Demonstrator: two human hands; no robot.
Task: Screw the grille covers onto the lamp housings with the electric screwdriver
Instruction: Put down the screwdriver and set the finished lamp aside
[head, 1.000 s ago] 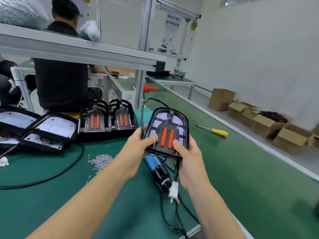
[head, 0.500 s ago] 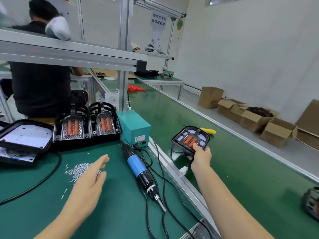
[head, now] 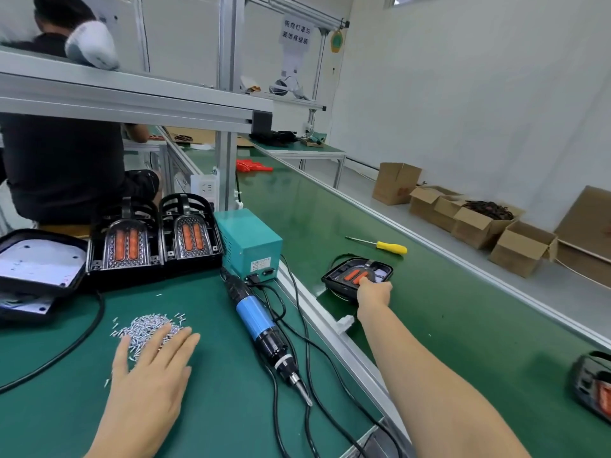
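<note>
Left hand [head: 150, 378]: fingers straight, flat on the worktop [head: 215, 408], fingertips on the screws [head: 148, 328]. Right hand [head: 373, 292]: arm extended, resting on the near edge of the lamp [head: 358, 276] on the belt [head: 463, 325]; grip state cannot be told. Screwdriver [head: 261, 328]: lying on the worktop between the hands, untouched. Two more lamps [head: 155, 239] stand behind, left of the power box [head: 248, 242].

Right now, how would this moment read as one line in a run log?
right hand: on black lamp housing on conveyor | left hand: flat over silver screw pile | blue electric screwdriver: idle on bench
</note>
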